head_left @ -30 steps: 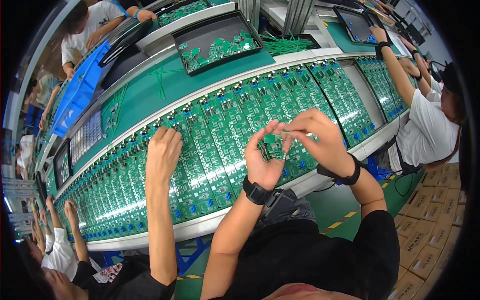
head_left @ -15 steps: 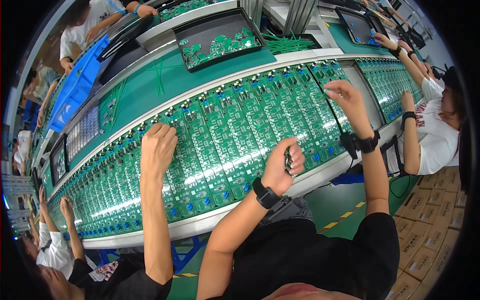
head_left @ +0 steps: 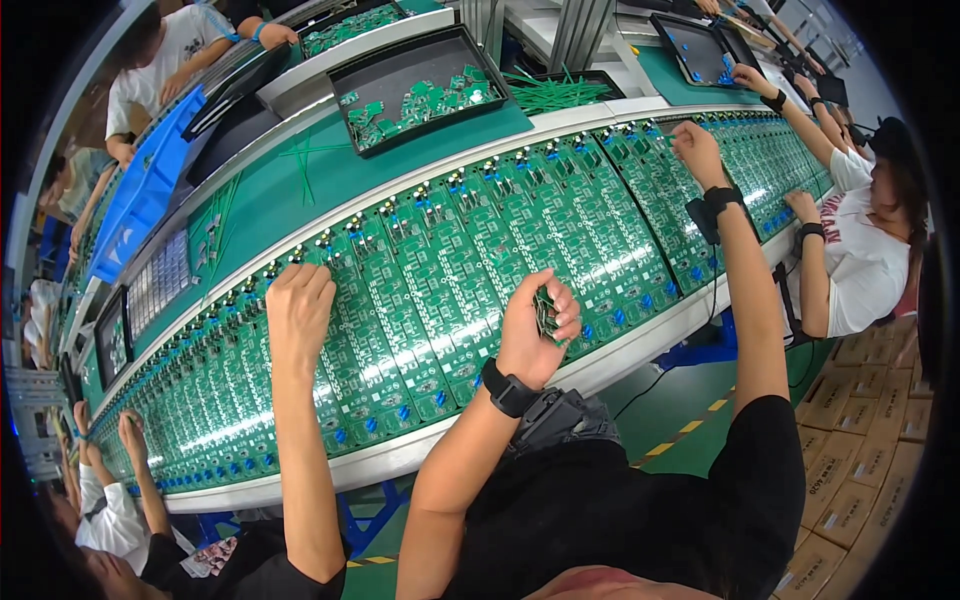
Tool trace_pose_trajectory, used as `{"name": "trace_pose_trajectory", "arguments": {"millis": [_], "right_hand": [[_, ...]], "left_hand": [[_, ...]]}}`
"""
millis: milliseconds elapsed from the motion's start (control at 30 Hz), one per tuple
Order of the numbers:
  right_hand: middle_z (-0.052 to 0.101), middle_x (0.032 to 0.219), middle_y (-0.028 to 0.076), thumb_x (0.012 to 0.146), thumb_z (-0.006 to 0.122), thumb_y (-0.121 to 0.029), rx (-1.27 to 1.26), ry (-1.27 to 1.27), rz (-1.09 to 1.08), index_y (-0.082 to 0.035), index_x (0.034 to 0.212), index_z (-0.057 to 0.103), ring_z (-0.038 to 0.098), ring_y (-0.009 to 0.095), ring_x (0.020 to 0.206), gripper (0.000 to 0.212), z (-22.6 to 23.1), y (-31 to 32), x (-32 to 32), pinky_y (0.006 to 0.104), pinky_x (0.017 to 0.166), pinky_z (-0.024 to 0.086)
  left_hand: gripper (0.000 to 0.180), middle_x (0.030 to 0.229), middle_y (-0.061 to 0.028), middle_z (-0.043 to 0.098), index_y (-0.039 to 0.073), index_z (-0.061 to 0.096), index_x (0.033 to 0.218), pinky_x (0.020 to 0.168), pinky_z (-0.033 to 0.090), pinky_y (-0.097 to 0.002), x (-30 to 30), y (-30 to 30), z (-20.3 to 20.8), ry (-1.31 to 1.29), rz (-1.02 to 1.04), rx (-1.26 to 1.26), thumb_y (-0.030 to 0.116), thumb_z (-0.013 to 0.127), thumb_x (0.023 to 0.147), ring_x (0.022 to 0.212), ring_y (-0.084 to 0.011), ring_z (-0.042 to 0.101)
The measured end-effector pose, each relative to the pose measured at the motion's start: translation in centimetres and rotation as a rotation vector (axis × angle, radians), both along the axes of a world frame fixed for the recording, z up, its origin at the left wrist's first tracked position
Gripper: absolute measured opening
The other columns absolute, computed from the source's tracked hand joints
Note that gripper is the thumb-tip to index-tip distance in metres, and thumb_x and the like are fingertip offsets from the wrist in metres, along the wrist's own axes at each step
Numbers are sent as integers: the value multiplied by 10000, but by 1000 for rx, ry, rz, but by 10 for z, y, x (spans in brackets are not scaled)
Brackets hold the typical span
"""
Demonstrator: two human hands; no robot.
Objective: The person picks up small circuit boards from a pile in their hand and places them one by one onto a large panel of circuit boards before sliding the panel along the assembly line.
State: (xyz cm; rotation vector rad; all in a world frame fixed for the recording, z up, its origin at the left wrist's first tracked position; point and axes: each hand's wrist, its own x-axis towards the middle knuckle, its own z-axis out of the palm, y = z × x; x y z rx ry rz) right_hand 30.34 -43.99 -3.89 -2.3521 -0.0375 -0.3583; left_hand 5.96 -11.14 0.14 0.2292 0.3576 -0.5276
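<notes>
My left hand (head_left: 535,330) is raised over the near side of the conveyor and is shut on a small stack of green circuit boards (head_left: 546,312). It wears a black wrist strap. My right hand (head_left: 697,150), also strapped at the wrist, reaches far right with curled fingertips down on one of the large green circuit boards (head_left: 640,190) on the belt. Whether it holds anything is hidden. The belt carries a long row of such circuit boards (head_left: 440,290).
A co-worker's hand (head_left: 298,305) rests on the boards to my left. Another person (head_left: 860,250) works at the right. A black tray (head_left: 420,90) of small green boards sits behind the belt. Blue bins (head_left: 150,190) stand at the far left, cardboard boxes (head_left: 860,440) at the lower right.
My right hand left my left hand and moved up and right, out over the far boards. My left hand dropped slightly, still holding the small boards.
</notes>
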Motion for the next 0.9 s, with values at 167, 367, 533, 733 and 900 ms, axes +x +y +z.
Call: {"name": "trace_pose_trajectory", "arguments": {"millis": [167,367,533,733,900], "right_hand": [[554,605,43,774,556,-27,-145,-83,6,-26,826,568,577,104,571,54,-7,5,8,239,501,444],[550,592,76,746,550,-12,-246,-170,15,-20,798,572,591,165,560,57,-9,1,17,281,525,460],[587,640,116,686,562,2,-545,-207,56,-20,764,580,607,233,570,83,-1,8,26,331,558,473],[596,666,136,645,561,28,-476,-24,9,-17,726,580,619,249,595,94,7,13,35,354,572,479],[593,666,137,647,562,30,-363,67,-10,-13,706,571,619,247,578,74,11,12,39,354,557,483]], "left_hand": [[257,586,-1,378,93,406,637,390,265,-215,0,1,-1,-3,7,3,201,459,864,511,-103,357],[249,590,-5,395,91,420,647,394,272,-218,1,0,-3,-23,2,-10,208,466,862,513,-104,367],[247,591,-11,419,90,436,658,404,283,-224,2,0,-4,-41,-4,-25,224,477,861,514,-107,386],[243,594,-13,424,89,440,664,407,284,-223,3,-1,-1,-27,22,-4,225,479,861,518,-108,391],[214,611,-8,402,92,425,671,406,269,-215,3,-2,-1,-33,25,-6,189,467,857,527,-107,362]]}}
